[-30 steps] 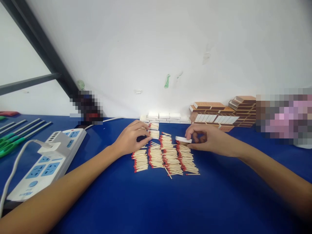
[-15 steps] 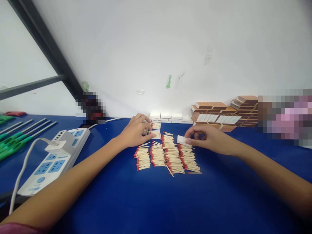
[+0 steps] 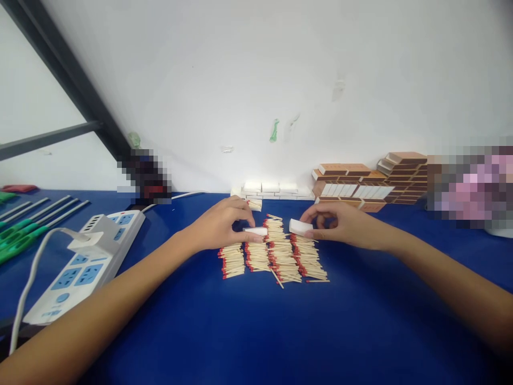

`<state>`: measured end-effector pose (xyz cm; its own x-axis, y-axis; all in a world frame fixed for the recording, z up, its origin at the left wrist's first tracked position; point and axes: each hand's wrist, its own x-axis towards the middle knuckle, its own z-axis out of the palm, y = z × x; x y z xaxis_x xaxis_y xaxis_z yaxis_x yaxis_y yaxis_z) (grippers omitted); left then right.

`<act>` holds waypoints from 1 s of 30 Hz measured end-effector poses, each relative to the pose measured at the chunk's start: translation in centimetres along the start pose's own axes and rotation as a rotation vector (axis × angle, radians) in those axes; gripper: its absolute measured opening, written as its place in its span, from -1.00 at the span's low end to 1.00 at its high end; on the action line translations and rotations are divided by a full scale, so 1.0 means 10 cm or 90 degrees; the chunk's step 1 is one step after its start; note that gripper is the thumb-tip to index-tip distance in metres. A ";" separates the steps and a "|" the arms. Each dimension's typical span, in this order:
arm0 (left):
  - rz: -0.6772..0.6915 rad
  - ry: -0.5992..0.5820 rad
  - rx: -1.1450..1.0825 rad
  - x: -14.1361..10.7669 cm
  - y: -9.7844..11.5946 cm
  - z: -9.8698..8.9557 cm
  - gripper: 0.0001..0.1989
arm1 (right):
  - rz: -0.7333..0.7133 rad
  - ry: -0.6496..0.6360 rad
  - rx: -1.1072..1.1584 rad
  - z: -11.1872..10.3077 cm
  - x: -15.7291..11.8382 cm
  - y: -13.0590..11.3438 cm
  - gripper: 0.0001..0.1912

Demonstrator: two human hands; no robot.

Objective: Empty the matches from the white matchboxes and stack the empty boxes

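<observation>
Rows of red-tipped matches (image 3: pixel 285 262) lie side by side on the blue table (image 3: pixel 256 326). My left hand (image 3: pixel 228 222) pinches a small white tray (image 3: pixel 256 231) above the upper end of the left-middle row. Between the thumb and fingers of my right hand (image 3: pixel 336 224) is another white tray (image 3: pixel 300 227), slightly tilted over the top of the right row. Just beyond my left fingers, a tray with matches in it (image 3: pixel 255 205) rests on the table. What the two held trays contain is hidden.
White trays (image 3: pixel 270 188) are stacked along the wall. Brown matchboxes (image 3: pixel 352 187) are piled at the back right. On the left are a white power strip (image 3: pixel 86 272) with a cable and green-handled tools (image 3: pixel 24 235). A pink pixelated shape (image 3: pixel 481 184) is at the far right.
My left hand has come nearer and now grips a white tray over the matches. My right hand still holds its tray in nearly the same place. The view has shifted slightly.
</observation>
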<state>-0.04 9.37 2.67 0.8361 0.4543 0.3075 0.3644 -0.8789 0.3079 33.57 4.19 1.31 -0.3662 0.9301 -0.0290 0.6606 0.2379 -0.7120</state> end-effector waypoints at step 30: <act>-0.141 0.132 -0.033 0.01 -0.11 0.07 -0.78 | 0.076 0.058 0.030 -0.07 0.00 0.10 -0.41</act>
<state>-0.06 10.27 1.77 0.6344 0.6593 0.4036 0.5034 -0.7486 0.4316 34.66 4.62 1.10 -0.2247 0.9729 -0.0539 0.6636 0.1123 -0.7396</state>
